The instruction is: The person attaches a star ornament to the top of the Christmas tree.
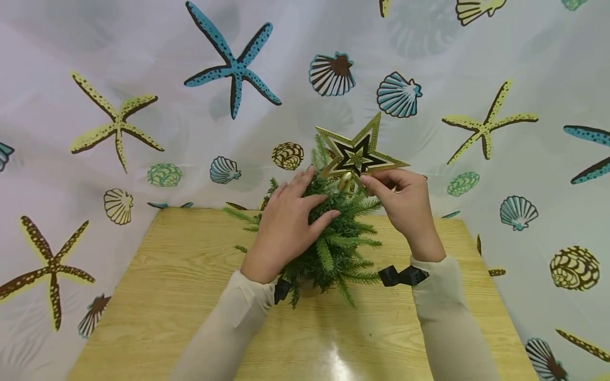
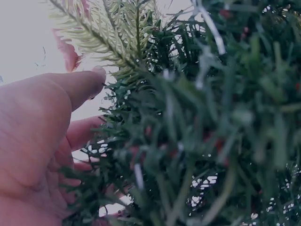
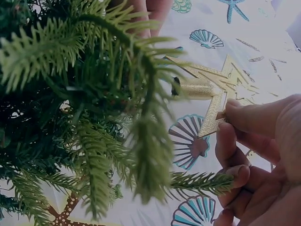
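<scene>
A small artificial Christmas tree (image 1: 333,248) with green needled branches stands on the wooden table. At its top, my right hand (image 1: 402,203) pinches a gold star tree topper (image 1: 357,153) by a lower point, between thumb and finger. In the right wrist view the topper's gold socket (image 3: 195,88) faces the tree, a little apart from the near branches. My left hand (image 1: 290,222) rests against the left side of the tree with fingers spread and extended among the branches. From the left wrist, its thumb (image 2: 82,87) shows beside the needles; some fingertips are hidden by foliage.
The wooden table (image 1: 181,275) carries the tree near its back edge. Behind and at both sides hangs a white cloth (image 1: 181,132) printed with starfish and shells. A black wrist camera (image 1: 402,275) sits at the right cuff, close to the lower branches.
</scene>
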Tool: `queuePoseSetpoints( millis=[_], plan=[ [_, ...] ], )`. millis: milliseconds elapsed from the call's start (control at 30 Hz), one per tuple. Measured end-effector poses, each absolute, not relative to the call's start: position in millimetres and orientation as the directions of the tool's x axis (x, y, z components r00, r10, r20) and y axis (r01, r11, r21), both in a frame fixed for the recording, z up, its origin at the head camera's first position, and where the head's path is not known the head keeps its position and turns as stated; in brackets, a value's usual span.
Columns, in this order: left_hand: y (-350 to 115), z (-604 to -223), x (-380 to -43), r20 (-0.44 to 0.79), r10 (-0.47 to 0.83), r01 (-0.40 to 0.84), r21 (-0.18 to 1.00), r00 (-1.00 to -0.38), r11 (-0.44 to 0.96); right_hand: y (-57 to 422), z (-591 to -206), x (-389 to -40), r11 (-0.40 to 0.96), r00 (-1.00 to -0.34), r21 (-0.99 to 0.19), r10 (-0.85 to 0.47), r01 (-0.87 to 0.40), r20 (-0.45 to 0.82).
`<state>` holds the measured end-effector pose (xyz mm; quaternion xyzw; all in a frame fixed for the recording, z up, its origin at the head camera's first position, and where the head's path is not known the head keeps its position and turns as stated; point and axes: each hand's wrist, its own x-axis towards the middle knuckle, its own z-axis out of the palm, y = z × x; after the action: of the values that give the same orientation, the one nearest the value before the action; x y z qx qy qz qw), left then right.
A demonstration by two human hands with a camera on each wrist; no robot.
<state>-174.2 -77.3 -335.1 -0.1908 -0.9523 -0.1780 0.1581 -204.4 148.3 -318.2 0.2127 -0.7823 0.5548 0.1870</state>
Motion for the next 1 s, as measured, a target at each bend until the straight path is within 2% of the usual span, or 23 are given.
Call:
queuePoseSetpoints(
  millis=[633, 1000],
  plan=[
    [-94.9, -332.5, -147.8, 0.407, 0.301, 0.436, 0.295, -0.863, 0.850, 143.1, -323.9, -207.9, 0.398, -0.866, -0.771, -0.195, -0.498, 0.460],
    [-111.1, -338.6, -134.2, 0.455, 0.321, 0.476, 0.283, -0.831, 0.833, 142.0, -325.4, -217.5, 0.430, -0.856, -0.742, -0.315, -0.514, 0.411]
  ],
)
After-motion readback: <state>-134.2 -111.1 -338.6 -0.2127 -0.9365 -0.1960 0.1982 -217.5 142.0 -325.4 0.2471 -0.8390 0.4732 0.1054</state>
